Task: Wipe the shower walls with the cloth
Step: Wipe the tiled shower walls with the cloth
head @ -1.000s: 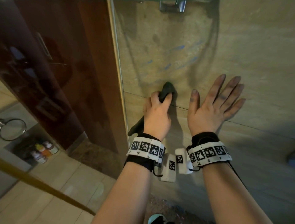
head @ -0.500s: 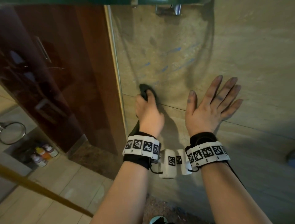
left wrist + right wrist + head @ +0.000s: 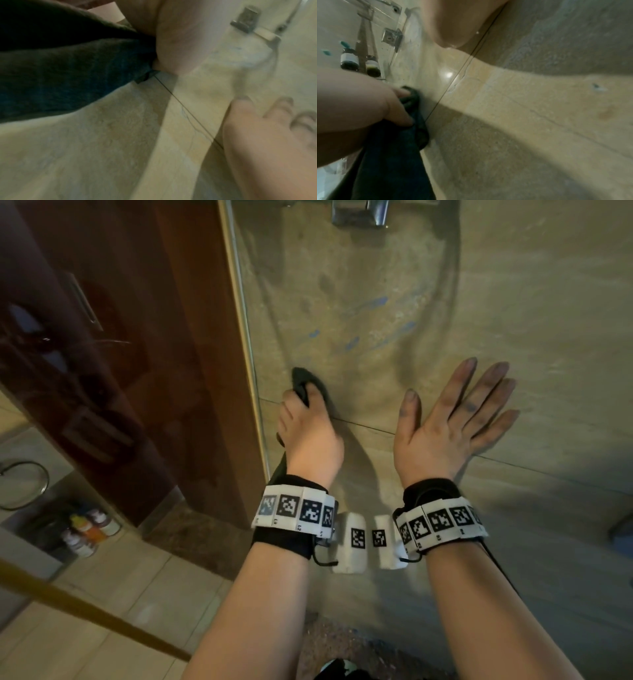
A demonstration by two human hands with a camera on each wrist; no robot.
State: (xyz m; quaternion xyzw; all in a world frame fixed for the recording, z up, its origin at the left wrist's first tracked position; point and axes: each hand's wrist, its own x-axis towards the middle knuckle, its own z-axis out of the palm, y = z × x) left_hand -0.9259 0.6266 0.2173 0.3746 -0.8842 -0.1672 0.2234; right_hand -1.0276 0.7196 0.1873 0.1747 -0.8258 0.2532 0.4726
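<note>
Across the frame's right half: beige tiled shower wall (image 3: 513,302), glass edge (image 3: 246,337) and dark wooden door (image 3: 102,337) to its left | cloth's (image 3: 305,381) lower end hidden behind wrist | dark cloth at centre, against wall, left hand (image 3: 308,436) fingers curled around it | right hand (image 3: 445,426) fingers spread flat on wall

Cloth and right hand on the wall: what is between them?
Only bare wall, crossed by one thin tile joint. The head view shows it: the left hand grips the cloth, and the right hand lies flat, apart from it.
</note>
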